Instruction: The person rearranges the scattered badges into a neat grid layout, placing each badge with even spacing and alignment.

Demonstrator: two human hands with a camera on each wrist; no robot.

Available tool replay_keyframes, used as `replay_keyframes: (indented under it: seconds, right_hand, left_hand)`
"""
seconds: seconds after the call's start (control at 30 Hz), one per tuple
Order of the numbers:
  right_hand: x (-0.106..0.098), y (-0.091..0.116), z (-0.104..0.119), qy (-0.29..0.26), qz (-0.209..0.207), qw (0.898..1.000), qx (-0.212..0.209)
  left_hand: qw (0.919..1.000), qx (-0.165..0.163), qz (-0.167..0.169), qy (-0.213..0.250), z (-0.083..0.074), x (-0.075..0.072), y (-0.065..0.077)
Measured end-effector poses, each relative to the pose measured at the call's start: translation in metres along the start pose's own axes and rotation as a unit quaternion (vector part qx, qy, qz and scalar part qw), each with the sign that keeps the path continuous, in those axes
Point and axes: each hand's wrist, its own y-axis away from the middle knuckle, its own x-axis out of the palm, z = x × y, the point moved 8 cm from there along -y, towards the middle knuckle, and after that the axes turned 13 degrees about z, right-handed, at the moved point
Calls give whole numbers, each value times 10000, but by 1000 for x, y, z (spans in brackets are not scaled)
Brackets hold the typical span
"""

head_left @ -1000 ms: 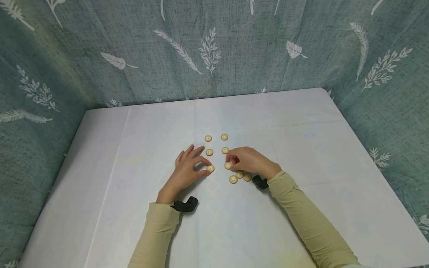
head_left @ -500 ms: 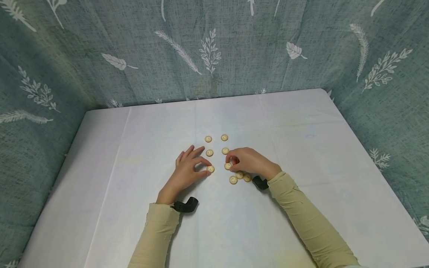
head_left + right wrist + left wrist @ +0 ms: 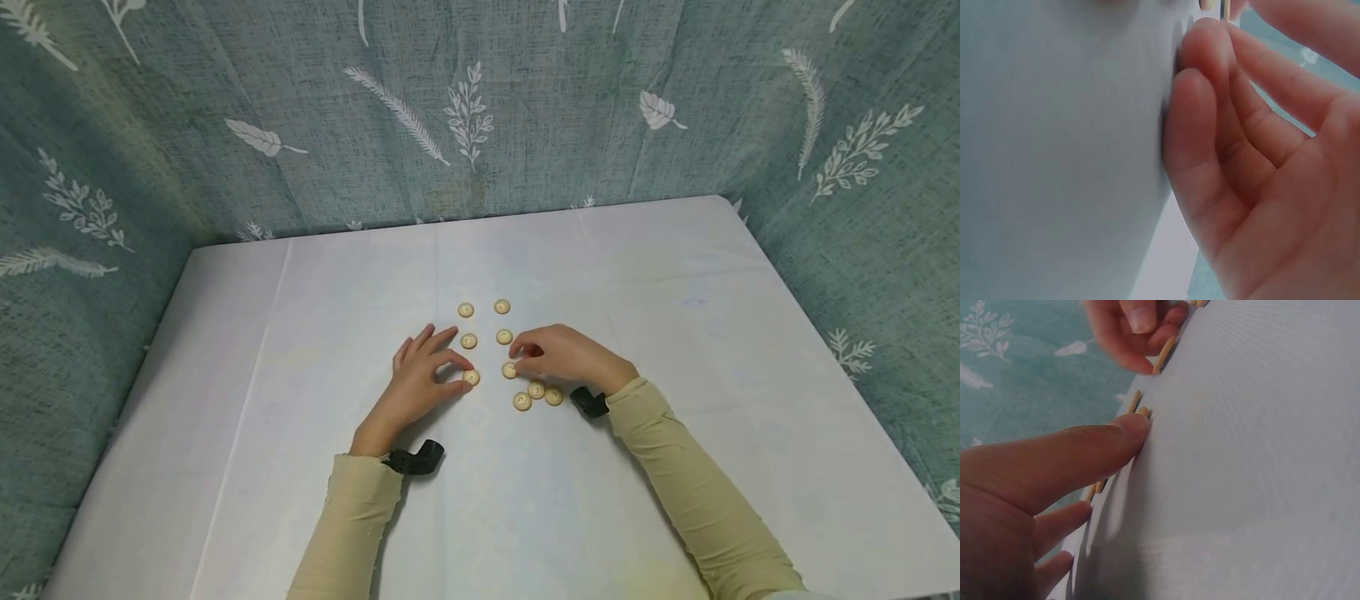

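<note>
Several round wooden buttons lie on the white cloth, most of them in two columns. My left hand (image 3: 416, 390) holds the nearest button of the left column (image 3: 471, 377) between thumb and index fingertip, its other fingers spread. Over the nearest button of the right column (image 3: 509, 370) is my right hand (image 3: 570, 354), its thumb tip overlapping that button's right edge. In the left wrist view the right thumb (image 3: 1141, 319) is raised off this button (image 3: 1165, 355), while another fingertip is right at its edge. The right wrist view shows loosely bent fingers with nothing between them.
Beyond the hands lie two buttons of the left column, a far one (image 3: 466, 310) and a nearer one (image 3: 468, 341), and two of the right, (image 3: 502, 307) among them. Three loose buttons (image 3: 536, 389) lie below the right hand. Leaf-patterned green curtains (image 3: 525, 108) surround the table.
My right hand has loosened its pinch and shifted slightly right and away, leaving the button in its place. My left hand stays still on its button.
</note>
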Motion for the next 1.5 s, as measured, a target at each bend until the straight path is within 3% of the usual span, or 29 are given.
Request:
replay_keyframes:
  seconds: [0.2, 0.5, 0.8, 1.5]
  right_hand:
    - [-6, 4, -6, -7, 46, 10000, 65]
    - [-6, 11, -1, 60, 678, 9976, -152]
    - [4, 11, 2, 431, 1099, 9930, 28]
    - [10, 14, 12, 1019, 1091, 9886, 170]
  left_hand:
    - [10000, -8, 2, 1, 0, 0, 0]
    - [10000, -26, 4, 3, -1, -2, -1]
    - [10000, -19, 16, 14, -1, -3, -1]
    - [10000, -22, 10, 35, 2, 1, 0]
